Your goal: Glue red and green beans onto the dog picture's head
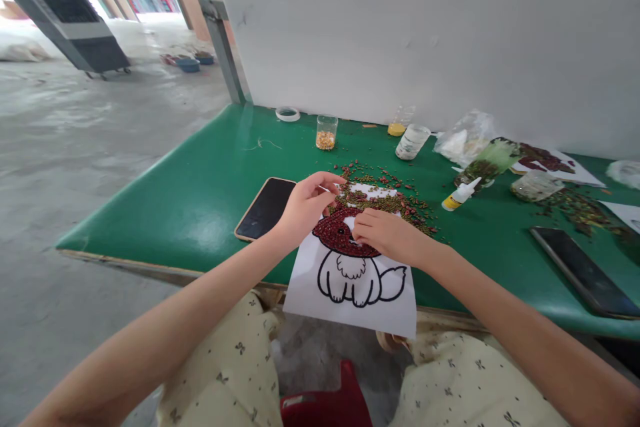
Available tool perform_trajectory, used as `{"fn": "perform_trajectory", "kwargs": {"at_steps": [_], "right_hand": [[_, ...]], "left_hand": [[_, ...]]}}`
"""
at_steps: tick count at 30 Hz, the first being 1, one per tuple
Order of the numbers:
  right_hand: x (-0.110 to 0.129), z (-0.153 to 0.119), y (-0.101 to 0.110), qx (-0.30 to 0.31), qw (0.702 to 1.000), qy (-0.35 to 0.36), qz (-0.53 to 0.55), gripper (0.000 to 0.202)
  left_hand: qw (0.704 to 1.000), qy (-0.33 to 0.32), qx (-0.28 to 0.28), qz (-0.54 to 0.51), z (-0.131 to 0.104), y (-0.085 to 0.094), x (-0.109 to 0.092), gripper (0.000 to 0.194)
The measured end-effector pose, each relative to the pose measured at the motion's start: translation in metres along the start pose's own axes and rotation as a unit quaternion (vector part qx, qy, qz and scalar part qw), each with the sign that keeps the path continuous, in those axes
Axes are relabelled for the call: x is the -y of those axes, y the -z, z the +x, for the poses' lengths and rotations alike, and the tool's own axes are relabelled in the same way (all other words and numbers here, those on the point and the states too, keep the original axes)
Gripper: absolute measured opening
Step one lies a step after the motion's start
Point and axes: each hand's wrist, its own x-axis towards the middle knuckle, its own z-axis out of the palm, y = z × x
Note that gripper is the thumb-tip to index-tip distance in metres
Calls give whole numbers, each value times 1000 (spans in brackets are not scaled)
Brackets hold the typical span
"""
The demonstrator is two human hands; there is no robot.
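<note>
White paper drawing beneath the right fingers

No lettering or numbers can be read.

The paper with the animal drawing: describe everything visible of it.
The white paper lies on the green table, near end overhanging. Black outlines show a bushy-tailed animal: body unfilled, head mostly covered in dark red pieces. Loose seeds lie on its far part. The right hand is at the face, the left hand farther left; contact is unclear.
</note>
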Motion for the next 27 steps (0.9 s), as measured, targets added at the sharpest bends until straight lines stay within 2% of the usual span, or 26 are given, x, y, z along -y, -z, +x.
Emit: {"fn": "perform_trajectory", "kwargs": {"at_steps": [5, 14, 21, 27], "right_hand": [[-2, 4, -2, 5, 1000, 16, 12, 19], [-1, 6, 16, 10, 999, 0, 43, 27], [-1, 7, 13, 10, 995, -28, 91, 20], [-1, 8, 7, 37, 995, -29, 88, 21]], "left_hand": [[1000, 1, 9, 13, 1, 1, 3, 28], [999, -2, 18, 40, 0, 1, 5, 29], [998, -6, 17, 64, 1, 1, 7, 28], [998, 2, 23, 57, 1, 1, 9, 30]]}}
